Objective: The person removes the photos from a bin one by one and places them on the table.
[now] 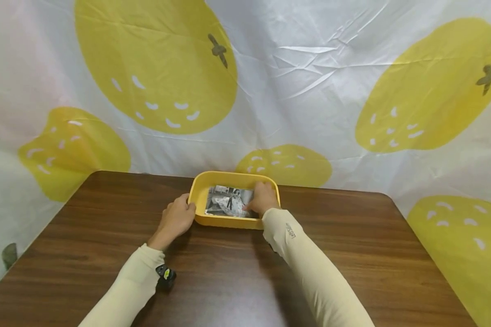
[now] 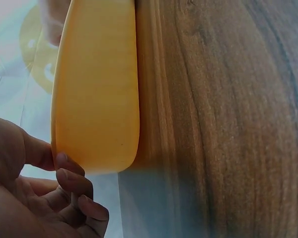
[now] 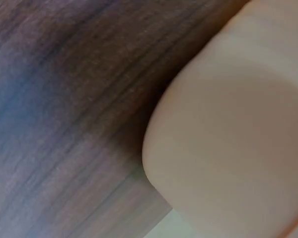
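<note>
A yellow rectangular tray (image 1: 229,221) with raised walls and rounded corners stands at the far edge of the table. In it lies a black-and-white picture (image 1: 229,202) of a figure in a pale, full dress. My left hand (image 1: 176,217) holds the tray's left end. In the left wrist view, the thumb and fingers of that hand (image 2: 39,188) pinch the rim of the tray (image 2: 97,94). My right hand (image 1: 263,199) reaches into the right end, its thumb at the picture; its other fingertips are hidden. The right wrist view shows only the tray's outer wall (image 3: 228,134), not the hand.
The brown wood-grain table (image 1: 221,281) extends in front of and beside the tray. Directly behind stands a white curtain (image 1: 294,104) printed with large yellow fruit. A dark wrist device (image 1: 165,275) sits at the left sleeve's cuff.
</note>
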Available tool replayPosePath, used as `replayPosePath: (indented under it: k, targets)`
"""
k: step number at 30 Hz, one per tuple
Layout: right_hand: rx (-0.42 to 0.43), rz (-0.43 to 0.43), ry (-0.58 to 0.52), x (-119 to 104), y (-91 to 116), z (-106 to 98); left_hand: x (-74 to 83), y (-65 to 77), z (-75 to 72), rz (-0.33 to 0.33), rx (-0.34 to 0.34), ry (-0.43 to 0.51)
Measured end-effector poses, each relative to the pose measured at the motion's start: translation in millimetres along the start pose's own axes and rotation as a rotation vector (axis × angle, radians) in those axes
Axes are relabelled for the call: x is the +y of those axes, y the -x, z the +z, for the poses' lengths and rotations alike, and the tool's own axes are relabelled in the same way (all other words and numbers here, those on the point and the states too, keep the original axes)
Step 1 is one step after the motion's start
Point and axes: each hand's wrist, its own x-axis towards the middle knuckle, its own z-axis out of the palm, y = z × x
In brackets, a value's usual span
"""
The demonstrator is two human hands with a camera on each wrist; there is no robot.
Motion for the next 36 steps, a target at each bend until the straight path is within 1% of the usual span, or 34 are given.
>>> replayPosePath:
  k: [3,6,9,11,15,18,21,24,29,32,34,36]
  targets:
    - [0.039,-0.030,-0.003,-1.6,1.5,-6.6,0.3,-0.5,1.4,-0.007,0.004,-0.004]
    - [0.073,-0.038,-0.008,-2.7,3.2,-13.8,-0.5,-0.9,2.6,-0.001,0.008,-0.006]
    - [0.089,-0.040,-0.026,-4.7,5.8,-21.6,-2.6,-0.7,3.4,0.001,0.018,-0.003]
    - [0.093,-0.051,-0.057,-5.9,7.7,-27.8,-3.3,-0.6,3.6,0.002,0.022,-0.001]
    - [0.076,-0.069,-0.198,-6.3,11.8,-42.0,-4.0,0.1,3.4,0.001,0.016,0.002]
    - [0.033,-0.051,-0.347,-4.1,16.7,-53.7,-3.7,0.2,3.2,0.001,0.013,0.004]
    - [0.001,-0.029,-0.436,0.2,23.5,-65.7,-3.1,-0.2,3.1,0.005,0.019,0.004]
    - [-0.010,-0.031,-0.472,3.7,33.0,-76.0,-3.5,-0.4,2.2,0.010,0.019,0.005]
    - [-0.002,-0.095,-0.482,6.5,56.3,-85.4,-4.0,-1.3,0.8,0.025,0.011,0.028]
    - [-0.011,-0.125,-0.500,5.9,71.3,-84.7,-4.2,-2.1,-0.1,0.030,0.015,0.037]
    - [-0.023,-0.130,-0.511,4.6,80.3,-81.7,-4.3,-2.2,-0.7,0.029,0.013,0.041]
    - [-0.041,-0.116,-0.529,2.3,88.4,-77.3,-4.2,-1.9,-1.3,0.026,0.017,0.040]
